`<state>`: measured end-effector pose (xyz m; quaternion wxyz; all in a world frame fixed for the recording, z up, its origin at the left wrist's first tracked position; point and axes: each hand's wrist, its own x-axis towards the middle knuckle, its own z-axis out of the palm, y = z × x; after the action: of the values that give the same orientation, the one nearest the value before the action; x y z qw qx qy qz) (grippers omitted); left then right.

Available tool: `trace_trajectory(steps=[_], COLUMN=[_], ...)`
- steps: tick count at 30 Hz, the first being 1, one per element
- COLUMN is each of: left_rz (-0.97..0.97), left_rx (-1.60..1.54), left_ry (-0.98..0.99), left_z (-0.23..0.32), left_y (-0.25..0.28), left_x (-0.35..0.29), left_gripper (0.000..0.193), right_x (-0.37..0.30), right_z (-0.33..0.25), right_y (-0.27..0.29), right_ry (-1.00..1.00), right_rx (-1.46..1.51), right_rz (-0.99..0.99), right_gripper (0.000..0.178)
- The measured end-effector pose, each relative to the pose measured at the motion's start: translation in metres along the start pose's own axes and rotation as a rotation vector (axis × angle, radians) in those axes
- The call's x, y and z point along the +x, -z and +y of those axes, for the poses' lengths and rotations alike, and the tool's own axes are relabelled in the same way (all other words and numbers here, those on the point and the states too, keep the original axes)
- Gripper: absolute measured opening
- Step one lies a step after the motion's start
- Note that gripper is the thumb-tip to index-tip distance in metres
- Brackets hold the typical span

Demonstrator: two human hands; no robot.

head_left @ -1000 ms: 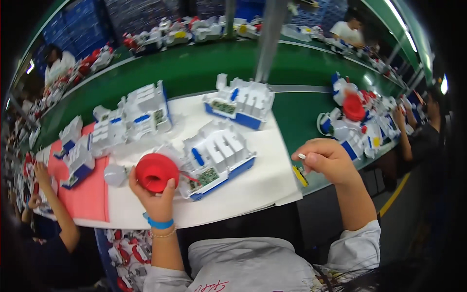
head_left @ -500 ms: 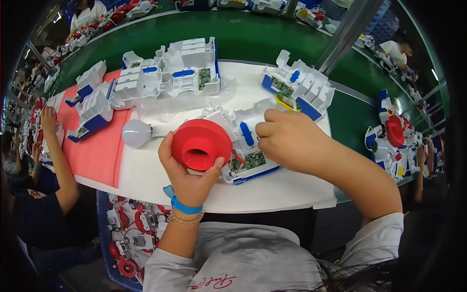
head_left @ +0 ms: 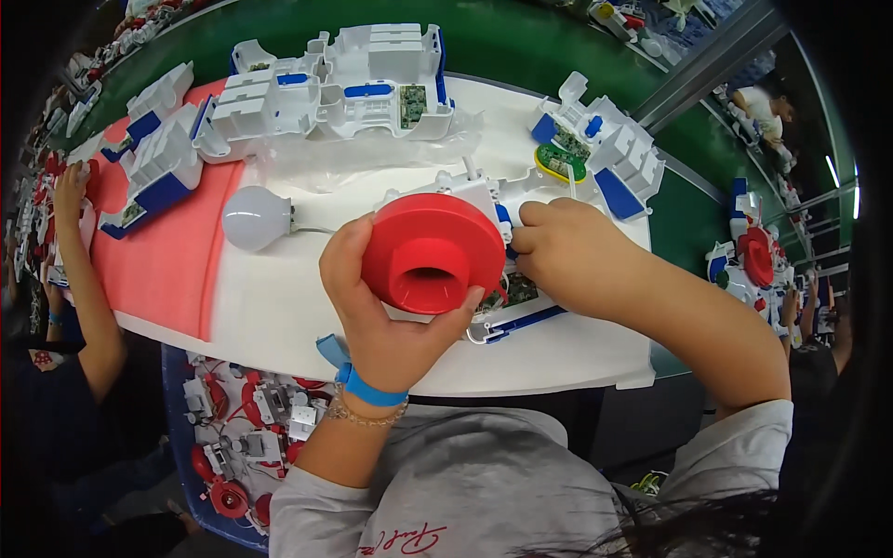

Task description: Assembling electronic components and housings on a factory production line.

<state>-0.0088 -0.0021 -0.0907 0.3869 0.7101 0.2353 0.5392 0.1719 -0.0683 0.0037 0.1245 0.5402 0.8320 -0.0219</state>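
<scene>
My left hand [head_left: 386,339] is closed around a red horn-shaped part [head_left: 479,219], a round disc with a hollow neck facing up. It is held over an open white and blue plastic housing [head_left: 516,191], hiding much of it. A green circuit board [head_left: 521,290] shows in the housing beside the horn. My right hand [head_left: 586,256] is closed over the housing's right side, fingers pinched; what they hold is hidden. Beyond it lies a green oval board with a yellow rim [head_left: 560,163]. A white light bulb [head_left: 256,219] on a thin wire rests left of my left hand.
More open white and blue housings [head_left: 372,107] line the table's far side, another [head_left: 609,153] at far right. A pink foam sheet [head_left: 153,279] covers the left end. Below stands a blue bin [head_left: 177,400] of red and white parts. Co-workers sit at both sides; a metal post [head_left: 707,70] rises at right.
The view has shifted a little. My left hand has brought the red horn-shaped part rightward, away from the bulb and closer to my right hand, covering more of the housing. My right hand stays closed.
</scene>
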Motion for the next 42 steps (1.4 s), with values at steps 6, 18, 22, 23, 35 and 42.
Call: trace_trajectory(steps=[6,18,22,23,35,42], left_rz=[-0.003,0.02,0.003,-0.001,-0.251,-0.263], left_rx=[-0.004,0.029,0.042,0.048,0.235,0.159], left_ry=[-0.034,-0.085,-0.101,-0.121,-0.432,-0.364], left_z=[-0.001,-0.004,-0.002,0.0,0.038,0.028], left_y=[0.0,-0.003,-0.005,-0.004,-0.007,-0.017], left_x=[0.0,0.001,0.001,0.001,0.022,0.007], left_gripper=[0.093,0.091,0.09,0.09,0.089,0.085], right_x=[-0.002,0.001,-0.009,-0.018,-0.122,-0.1], right_z=[-0.006,-0.008,-0.009,-0.009,0.0,0.04], right_y=[-0.003,-0.018,-0.005,-0.004,-0.032,-0.034], right_ry=[0.031,0.008,-0.015,-0.04,-0.645,-0.618], right_rx=[-0.004,0.004,-0.073,0.032,0.656,0.785], right_rz=[-0.006,0.067,-0.032,0.129,0.746,0.777], right_gripper=[0.007,0.005,0.01,0.013,0.018,0.014])
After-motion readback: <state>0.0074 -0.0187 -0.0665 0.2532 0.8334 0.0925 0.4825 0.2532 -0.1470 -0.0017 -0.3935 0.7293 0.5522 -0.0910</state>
